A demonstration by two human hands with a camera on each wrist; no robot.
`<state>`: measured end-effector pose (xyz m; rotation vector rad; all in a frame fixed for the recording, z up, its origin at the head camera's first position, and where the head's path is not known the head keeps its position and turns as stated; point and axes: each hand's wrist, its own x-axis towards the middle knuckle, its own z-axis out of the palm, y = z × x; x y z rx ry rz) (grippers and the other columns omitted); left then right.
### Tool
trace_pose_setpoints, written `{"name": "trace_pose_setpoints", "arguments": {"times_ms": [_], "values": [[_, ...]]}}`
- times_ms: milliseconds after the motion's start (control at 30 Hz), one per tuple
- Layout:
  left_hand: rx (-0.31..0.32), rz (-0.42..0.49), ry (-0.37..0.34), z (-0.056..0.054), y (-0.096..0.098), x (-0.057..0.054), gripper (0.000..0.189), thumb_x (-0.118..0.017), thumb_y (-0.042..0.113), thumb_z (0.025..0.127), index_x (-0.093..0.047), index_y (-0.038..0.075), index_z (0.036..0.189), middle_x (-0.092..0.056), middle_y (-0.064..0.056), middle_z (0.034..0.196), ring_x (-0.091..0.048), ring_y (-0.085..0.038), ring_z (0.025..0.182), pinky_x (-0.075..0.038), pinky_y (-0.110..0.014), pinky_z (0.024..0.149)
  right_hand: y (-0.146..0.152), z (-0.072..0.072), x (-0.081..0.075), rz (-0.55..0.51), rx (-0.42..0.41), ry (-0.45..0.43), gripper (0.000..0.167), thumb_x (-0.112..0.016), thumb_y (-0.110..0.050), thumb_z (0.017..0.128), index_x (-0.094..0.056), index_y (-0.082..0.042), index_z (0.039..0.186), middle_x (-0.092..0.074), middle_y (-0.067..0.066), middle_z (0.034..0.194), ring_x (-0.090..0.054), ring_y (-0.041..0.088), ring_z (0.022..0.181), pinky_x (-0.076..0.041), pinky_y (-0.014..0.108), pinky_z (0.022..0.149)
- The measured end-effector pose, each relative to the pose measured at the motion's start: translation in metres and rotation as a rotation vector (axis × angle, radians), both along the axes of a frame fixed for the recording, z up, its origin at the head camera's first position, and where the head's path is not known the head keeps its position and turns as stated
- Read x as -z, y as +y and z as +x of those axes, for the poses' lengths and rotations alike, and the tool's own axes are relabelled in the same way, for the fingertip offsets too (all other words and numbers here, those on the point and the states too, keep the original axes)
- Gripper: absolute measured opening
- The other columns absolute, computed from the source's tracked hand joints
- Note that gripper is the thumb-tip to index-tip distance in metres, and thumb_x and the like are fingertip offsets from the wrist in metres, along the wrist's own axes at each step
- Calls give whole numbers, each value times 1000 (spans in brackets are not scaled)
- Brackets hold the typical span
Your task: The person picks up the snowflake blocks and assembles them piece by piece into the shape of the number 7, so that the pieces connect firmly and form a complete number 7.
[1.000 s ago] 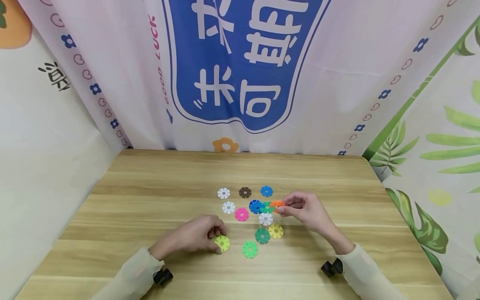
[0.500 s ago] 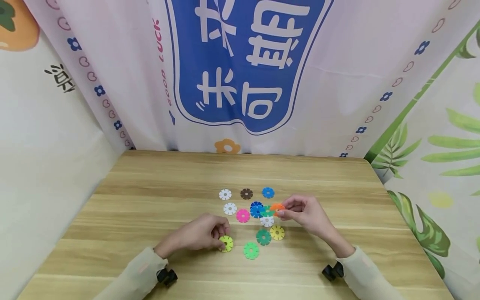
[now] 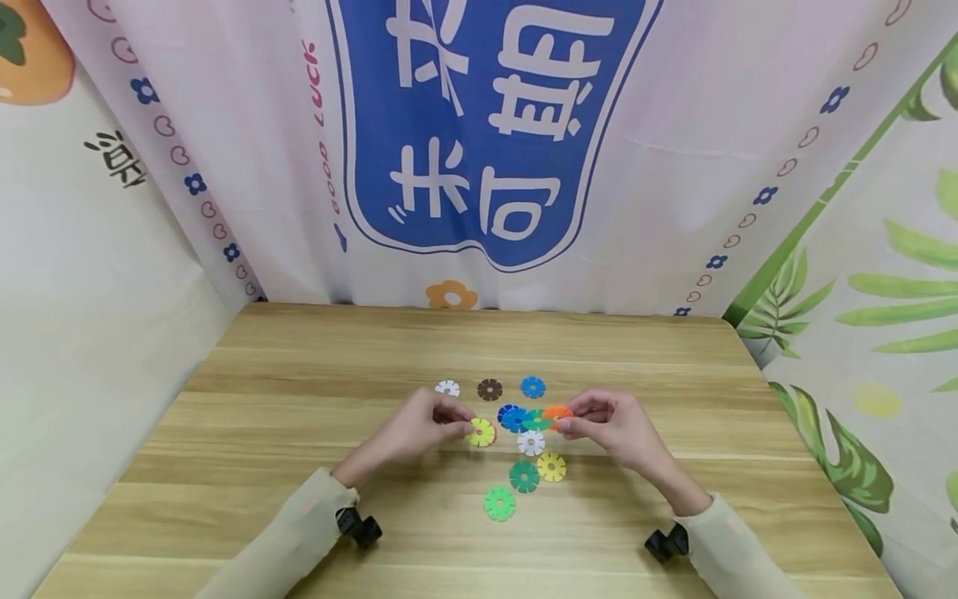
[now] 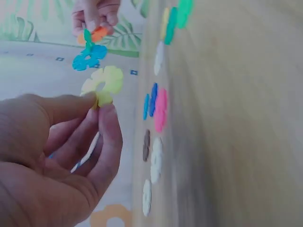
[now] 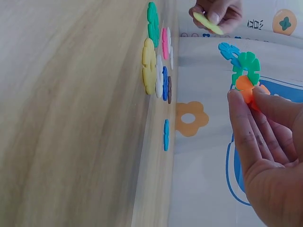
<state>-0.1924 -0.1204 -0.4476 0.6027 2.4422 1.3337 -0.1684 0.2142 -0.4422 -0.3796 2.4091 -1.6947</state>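
My left hand (image 3: 427, 428) pinches a yellow-green notched plastic disc (image 3: 481, 433) between thumb and fingers, raised above the table in the left wrist view. Facing it, my right hand (image 3: 619, 426) pinches an orange notched disc (image 5: 245, 88). That orange disc is joined to a green disc (image 5: 249, 61), and a light blue disc (image 5: 229, 51) is fixed to the green one's far side. This short chain hangs in the air, its blue end toward the left hand. In the head view the yellow-green disc mostly covers a pink disc (image 4: 161, 109) on the table.
Several loose discs lie on the wooden table (image 3: 299, 358): brown (image 3: 490, 389), blue (image 3: 533, 387), white (image 3: 530, 443), yellow (image 3: 551, 467), dark green (image 3: 524, 477) and light green (image 3: 500, 503) among them. A printed curtain (image 3: 674, 166) hangs behind the table's back edge.
My left hand has lifted the yellow-green disc from the near left and carried it right and away, toward the chain. The right hand has stayed nearly in place with its chain.
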Motion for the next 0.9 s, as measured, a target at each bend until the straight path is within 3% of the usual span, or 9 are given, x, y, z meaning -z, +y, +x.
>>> {"name": "trace_pose_setpoints", "arguments": {"times_ms": [100,267,433,700,900], "values": [[-61,69,-81,-5,7,-1,10,-74,11,98,-80,7,105,-80,-5,95,-75,-18,84,-67,-32,75,2,-1,1,10,12,0,20,-82,-13,91,-74,-2,106,-81,16,98,-79,44,91,-68,43,84],[-127,276,-333,-13,18,-2,16,-70,3,99,-75,-4,112,-80,-17,102,-80,-26,89,-68,-46,88,5,-3,0,1,21,2,20,-82,-13,91,-74,-2,106,-81,16,99,-78,45,92,-68,43,85],[-161,395,-513,-17,24,-2,22,-68,1,98,-69,-8,119,-76,-18,107,-78,-24,90,-67,-40,92,8,-4,-2,-20,9,2,21,-81,-13,92,-74,-1,109,-81,18,103,-78,46,94,-68,42,86],[-168,512,-624,-18,27,-2,23,-69,0,98,-67,-11,118,-78,-13,96,-81,-24,86,-68,-33,86,9,-4,-3,-29,18,30,20,-81,-12,92,-74,-1,108,-80,20,104,-79,42,91,-67,50,85],[-203,542,-637,-16,29,-1,24,-67,-2,98,-67,-13,119,-77,-10,90,-80,-20,79,-68,-29,79,9,-3,-3,-24,29,37,20,-81,-12,92,-74,-2,108,-80,20,103,-79,42,91,-67,50,86]]}}
